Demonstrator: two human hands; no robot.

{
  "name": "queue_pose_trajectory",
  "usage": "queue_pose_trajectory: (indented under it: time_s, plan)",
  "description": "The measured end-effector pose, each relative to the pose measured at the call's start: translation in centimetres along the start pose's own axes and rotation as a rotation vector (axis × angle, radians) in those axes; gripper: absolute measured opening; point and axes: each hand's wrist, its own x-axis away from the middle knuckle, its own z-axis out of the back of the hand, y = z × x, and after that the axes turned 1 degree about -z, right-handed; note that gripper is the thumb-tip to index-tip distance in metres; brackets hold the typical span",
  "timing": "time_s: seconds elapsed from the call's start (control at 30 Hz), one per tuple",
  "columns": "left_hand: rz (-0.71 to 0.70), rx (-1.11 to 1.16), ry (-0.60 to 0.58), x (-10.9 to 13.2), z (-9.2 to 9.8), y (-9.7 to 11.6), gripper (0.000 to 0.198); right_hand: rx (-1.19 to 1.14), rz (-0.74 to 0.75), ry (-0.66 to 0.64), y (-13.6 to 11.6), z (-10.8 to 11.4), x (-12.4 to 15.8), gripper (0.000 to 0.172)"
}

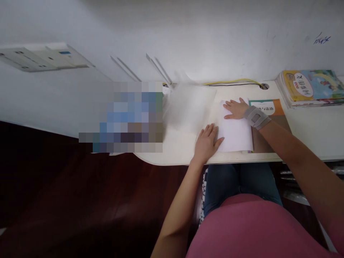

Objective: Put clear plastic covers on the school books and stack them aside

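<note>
My right hand [235,109] lies flat with fingers spread on a white sheet of paper [235,134]. A grey strap circles that wrist. Under the sheet's right side lies a book [268,132] with a green, orange and brown cover, partly covered by my forearm. My left hand [206,142] rests flat on the white desk [172,154], thumb out, close to the sheet's left edge. Beyond its fingertips is a translucent sheet [189,107], blurred.
A stack of colourful books [309,87] stands at the back right. Along the wall a yellow cable [233,81] runs to a hole in the desk. At the left end, a pixelated patch hides bluish things. Wall sockets [45,57] are at far left.
</note>
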Motion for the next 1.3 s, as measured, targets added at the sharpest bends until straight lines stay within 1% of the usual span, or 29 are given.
queue_pose_trajectory:
  time_s: [0.2,0.3,0.43,0.6,0.67,0.73,0.77,0.83,0.9,0.93,0.97,1.03,1.1,1.2,1.3]
  plan:
    - [0.021,-0.031,-0.008,-0.1,0.1,0.1,0.058,0.043,-0.024,0.021,-0.7,0.0,0.6,0.072]
    - [0.027,-0.044,-0.010,-0.1,0.2,0.2,0.058,0.058,0.002,0.032,-1.3,0.0,1.0,0.072]
    - [0.039,-0.073,-0.016,-0.3,0.3,0.4,0.061,0.061,0.014,0.004,-2.0,0.1,1.6,0.076]
    - [0.046,-0.088,-0.047,-0.2,0.3,0.6,0.062,0.085,0.001,-0.014,-2.4,0.5,2.0,0.075]
    - [0.053,-0.106,-0.065,-0.1,0.6,0.7,0.061,0.098,0.012,-0.008,-2.4,0.6,2.2,0.074]
    - [0.048,-0.129,-0.113,-0.5,1.4,0.8,0.059,0.107,0.019,0.003,-2.4,0.8,2.3,0.072]
    - [0.038,-0.137,-0.161,-1.1,2.0,0.8,0.057,0.112,0.023,0.008,-2.3,0.9,2.3,0.072]
    - [0.039,-0.153,-0.290,-2.9,3.0,1.0,0.049,0.125,0.030,0.009,-2.3,1.2,2.2,0.070]
    - [0.093,-0.163,-0.405,-5.6,3.8,1.2,0.042,0.138,0.038,-0.007,-2.2,1.6,2.1,0.064]
    - [0.128,-0.166,-0.423,-7.2,3.9,1.2,0.040,0.140,0.042,-0.018,-2.1,1.8,2.1,0.060]
    - [0.149,-0.162,-0.430,-8.7,3.9,1.2,0.038,0.138,0.043,-0.028,-2.0,2.0,2.1,0.055]
    - [0.180,-0.158,-0.405,-11.5,3.7,1.1,0.039,0.128,0.047,-0.037,-1.9,2.3,2.0,0.046]
    - [0.211,-0.158,-0.376,-13.8,3.2,1.1,0.044,0.123,0.047,-0.028,-1.7,2.4,2.0,0.042]
    - [0.255,-0.158,-0.365,-15.8,2.4,1.4,0.050,0.127,0.050,0.008,-1.6,2.3,2.0,0.040]
    - [0.279,-0.172,-0.354,-16.7,1.8,2.0,0.045,0.120,0.053,0.045,-1.5,1.9,2.1,0.040]
